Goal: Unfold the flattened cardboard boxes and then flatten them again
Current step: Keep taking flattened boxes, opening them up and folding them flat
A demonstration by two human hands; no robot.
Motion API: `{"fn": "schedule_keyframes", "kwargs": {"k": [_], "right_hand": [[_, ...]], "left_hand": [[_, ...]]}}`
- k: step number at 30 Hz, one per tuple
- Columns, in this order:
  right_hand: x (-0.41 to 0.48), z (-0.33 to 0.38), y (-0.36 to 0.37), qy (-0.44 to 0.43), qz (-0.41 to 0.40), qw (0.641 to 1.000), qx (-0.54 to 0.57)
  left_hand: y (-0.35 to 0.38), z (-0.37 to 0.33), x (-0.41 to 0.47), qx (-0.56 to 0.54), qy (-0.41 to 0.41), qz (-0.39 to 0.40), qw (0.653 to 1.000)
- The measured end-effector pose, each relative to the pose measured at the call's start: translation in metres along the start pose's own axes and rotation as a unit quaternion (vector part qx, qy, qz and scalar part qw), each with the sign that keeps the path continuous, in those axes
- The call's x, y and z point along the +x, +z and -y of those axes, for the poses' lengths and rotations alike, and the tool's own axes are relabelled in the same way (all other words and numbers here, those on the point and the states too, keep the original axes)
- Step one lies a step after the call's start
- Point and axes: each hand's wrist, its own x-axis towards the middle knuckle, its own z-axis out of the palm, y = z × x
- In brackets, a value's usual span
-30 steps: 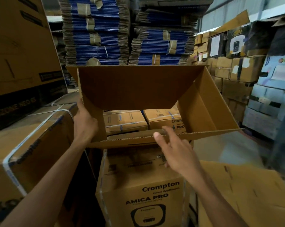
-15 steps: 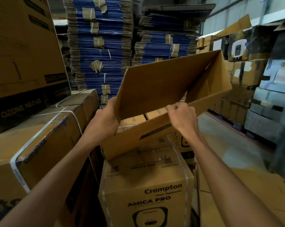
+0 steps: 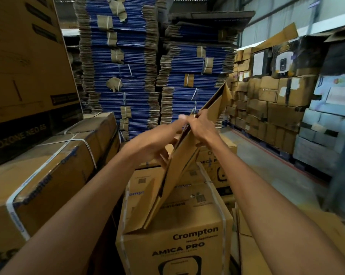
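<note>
A plain brown cardboard box [image 3: 179,175] is folded almost flat and stands on edge, slanting from the top of a sealed Crompton Amica Pro carton [image 3: 175,243] up toward the right. My left hand [image 3: 153,143] holds its left face, fingers curled along the board and thumb up at the top edge. My right hand [image 3: 202,126] grips the upper edge from the right side. The two hands nearly meet at the fold. The box's upper end [image 3: 221,100] sticks out past my hands.
Tall stacks of flattened blue-edged cartons [image 3: 124,72] rise behind. Strapped sealed cartons [image 3: 48,171] sit at my left under a large Ozone Neo box [image 3: 24,76]. A wall of stacked boxes [image 3: 276,100] lines the right, with bare floor [image 3: 266,165] between. Flat cardboard sheets [image 3: 253,255] lie lower right.
The open box has collapsed nearly flat. My hands came together at its top edge, and the box swung from lying open to standing on edge.
</note>
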Motion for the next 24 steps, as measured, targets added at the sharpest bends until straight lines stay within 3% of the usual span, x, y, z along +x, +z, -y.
{"fn": "schedule_keyframes", "kwargs": {"k": [4, 6, 8, 10, 14, 19, 24], "right_hand": [[0.009, -0.009, -0.004, 0.017, -0.023, 0.999, 0.038], [0.015, -0.013, -0.008, 0.022, -0.025, 0.999, 0.033], [0.017, -0.012, -0.008, 0.017, -0.025, 0.999, 0.03], [0.021, -0.011, -0.004, 0.012, -0.019, 0.999, 0.038], [0.021, -0.019, 0.005, -0.002, 0.013, 0.993, 0.115], [-0.022, -0.052, 0.016, -0.011, -0.003, 0.959, 0.282], [-0.087, -0.073, 0.04, 0.071, 0.175, 0.943, 0.274]], "left_hand": [[0.009, 0.032, -0.019, -0.022, 0.093, 0.107, 0.99], [0.017, 0.056, -0.027, 0.03, 0.117, 0.121, 0.985], [0.03, 0.085, -0.023, 0.148, 0.116, 0.061, 0.98], [0.042, 0.106, -0.015, 0.24, 0.093, -0.055, 0.965], [0.047, 0.107, -0.005, 0.236, 0.057, -0.125, 0.962], [0.036, 0.091, 0.007, 0.185, 0.106, -0.202, 0.956], [0.015, 0.066, 0.033, -0.009, 0.033, -0.295, 0.955]]}}
